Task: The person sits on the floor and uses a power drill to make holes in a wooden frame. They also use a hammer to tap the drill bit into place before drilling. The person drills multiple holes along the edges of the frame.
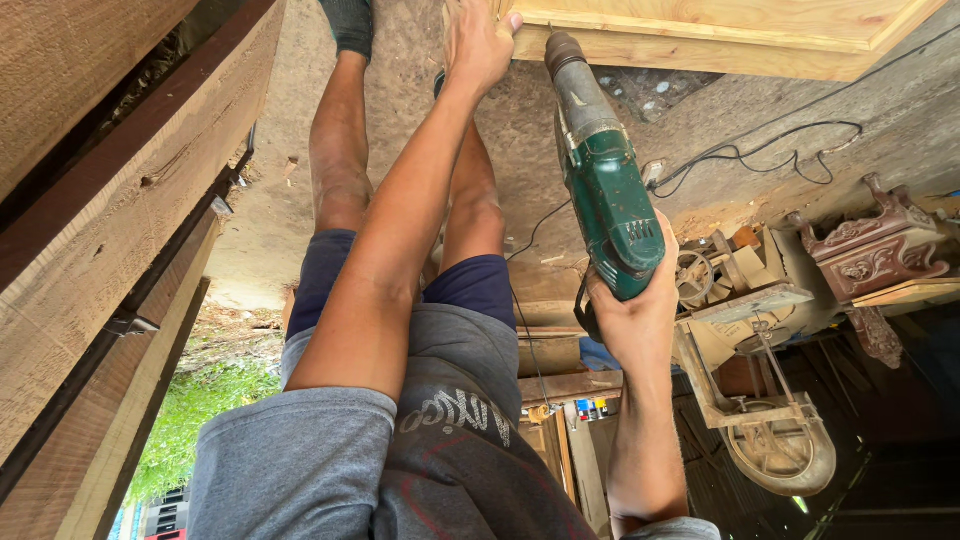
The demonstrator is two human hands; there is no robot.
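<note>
Two bare hands work at a pale wooden frame (720, 35) that runs along the top edge of the view. This head view appears upside down: the person's legs and dark shorts (470, 285) stretch toward the top of the picture, and a grey shirt fills the bottom.

One hand, the left hand (478, 45), seen at upper centre, rests on the corner of the frame, its fingers (508, 22) pressed flat against the wood and close together. The right hand (632, 318), at centre right, grips the handle of a green power drill (603, 175). Its fingers are curled tightly around the handle. The drill's grey nose points at the frame, and its tip sits just at the frame's edge, beside the left hand.

A black cable (770, 150) snakes over the concrete floor (560, 130) beyond the drill. Rough timber beams (110, 230) fill the left side. At the right stand carved dark wooden furniture (875, 245) and an old metal machine (770, 420), well apart from both hands.
</note>
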